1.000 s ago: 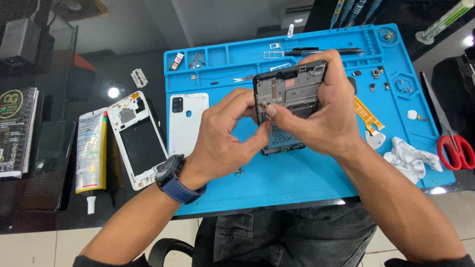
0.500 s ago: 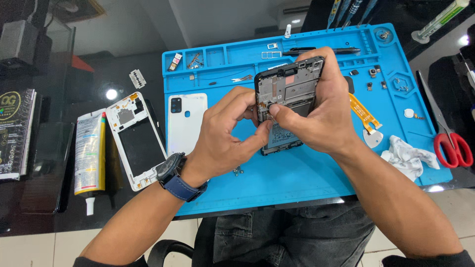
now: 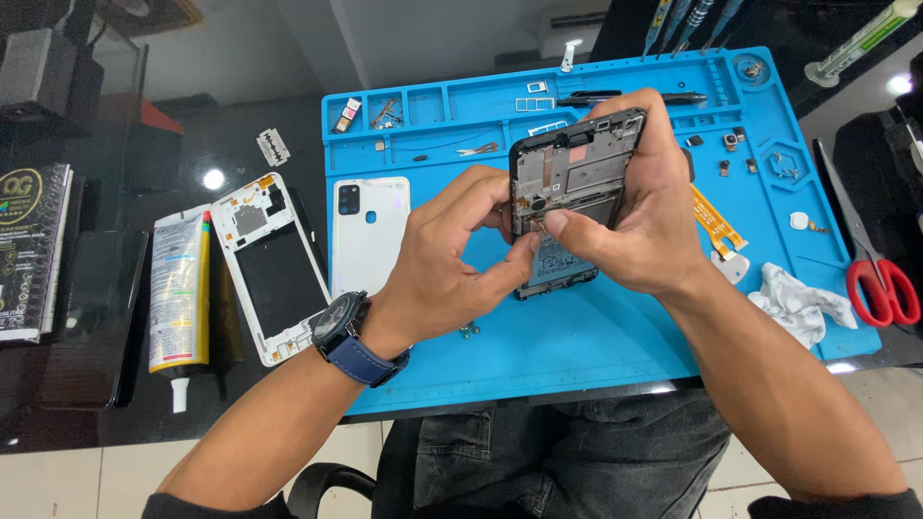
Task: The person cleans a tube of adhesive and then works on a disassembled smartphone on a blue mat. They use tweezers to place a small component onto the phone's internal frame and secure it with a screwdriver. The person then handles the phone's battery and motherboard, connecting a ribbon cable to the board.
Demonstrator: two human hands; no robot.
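Note:
An opened black phone body [image 3: 575,178] with its inner boards exposed is held tilted above the blue work mat [image 3: 596,336]. My right hand [image 3: 644,221] wraps around its right side and grips it. My left hand [image 3: 452,259], with a dark watch on a blue strap at the wrist, pinches at a small part near the phone's left middle edge. The lower end of the phone is partly hidden behind my fingers.
A white back cover [image 3: 370,235] lies on the mat's left part; a white middle frame [image 3: 274,264] and a glue tube [image 3: 178,298] lie left of the mat. Orange flex cable [image 3: 716,221], crumpled tissue [image 3: 798,306], red scissors [image 3: 880,284], razor blade [image 3: 273,147], small screws and parts in the mat's trays.
Both hands and the phone have shifted slightly up and to the left in view; the left fingers stay pinched at the phone's left edge.

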